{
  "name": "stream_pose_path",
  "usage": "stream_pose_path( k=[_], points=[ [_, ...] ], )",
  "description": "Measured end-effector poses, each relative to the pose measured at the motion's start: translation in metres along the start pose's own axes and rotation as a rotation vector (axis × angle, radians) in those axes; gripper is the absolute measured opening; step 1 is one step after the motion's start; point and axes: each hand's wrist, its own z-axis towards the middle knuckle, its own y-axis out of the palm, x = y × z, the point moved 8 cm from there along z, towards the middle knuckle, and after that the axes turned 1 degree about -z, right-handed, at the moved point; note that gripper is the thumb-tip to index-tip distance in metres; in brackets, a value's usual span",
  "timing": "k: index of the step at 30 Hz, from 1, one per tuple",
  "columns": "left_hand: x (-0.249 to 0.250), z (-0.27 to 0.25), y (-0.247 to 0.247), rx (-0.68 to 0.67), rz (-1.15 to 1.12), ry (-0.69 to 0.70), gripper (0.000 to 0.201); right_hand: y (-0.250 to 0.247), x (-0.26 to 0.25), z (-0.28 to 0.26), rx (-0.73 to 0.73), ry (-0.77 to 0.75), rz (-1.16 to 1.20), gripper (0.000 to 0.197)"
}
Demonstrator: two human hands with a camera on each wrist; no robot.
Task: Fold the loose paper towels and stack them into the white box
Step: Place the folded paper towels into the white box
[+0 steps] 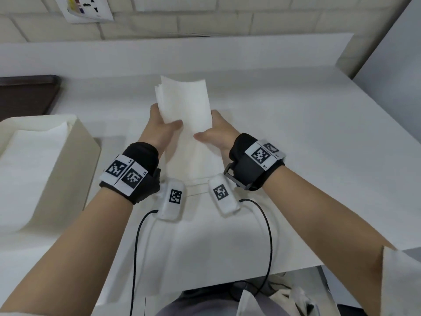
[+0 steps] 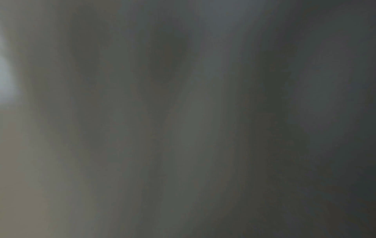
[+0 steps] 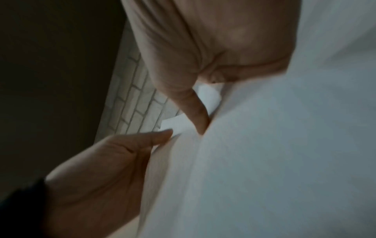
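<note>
Seen from the head view, a folded towel (image 1: 184, 103) is held up over the table (image 1: 296, 124) between both hands. The left hand (image 1: 159, 127) grips its left edge, thumb laid across the front; the right hand (image 1: 216, 133) grips the right edge, thumb likewise on the front. More towels (image 1: 193, 160) are spread flat beneath the wrists. The box (image 1: 84, 142) stands at the left, with paper lying inside it.

Nothing can be told from the left wrist view, which is a dark blur.

From the right wrist view, the towel (image 3: 274, 153) is pinched between the right hand's (image 3: 203, 53) fingers and thumb, and the left hand (image 3: 105, 169) is pressed against its other edge.
</note>
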Motion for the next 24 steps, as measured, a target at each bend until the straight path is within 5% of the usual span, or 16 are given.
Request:
stream_pose_path(
  k=[4, 7, 13, 19, 24],
  points=[
    [0.000, -0.003, 0.012, -0.132, 0.143, -0.008, 0.064, -0.021, -0.022, -0.005, 0.211, -0.214, -0.009, 0.033],
    [0.021, -0.005, 0.016, -0.066, 0.317, 0.151, 0.056, -0.017, -0.030, -0.002, 0.214, -0.241, 0.040, 0.022],
    [0.063, -0.013, 0.024, -0.023, 0.083, 0.452, 0.057, -0.024, -0.075, -0.017, 0.260, -0.587, 0.255, 0.024],
    [0.038, -0.002, 0.022, -0.035, 0.062, 0.368, 0.065, -0.012, -0.038, 0.006, 0.134, -0.359, 0.100, 0.039],
    [0.029, 0.007, 0.015, 0.027, 0.054, 0.356, 0.059, -0.013, -0.034, 0.009, 0.118, -0.321, 0.123, 0.038]
  ],
)
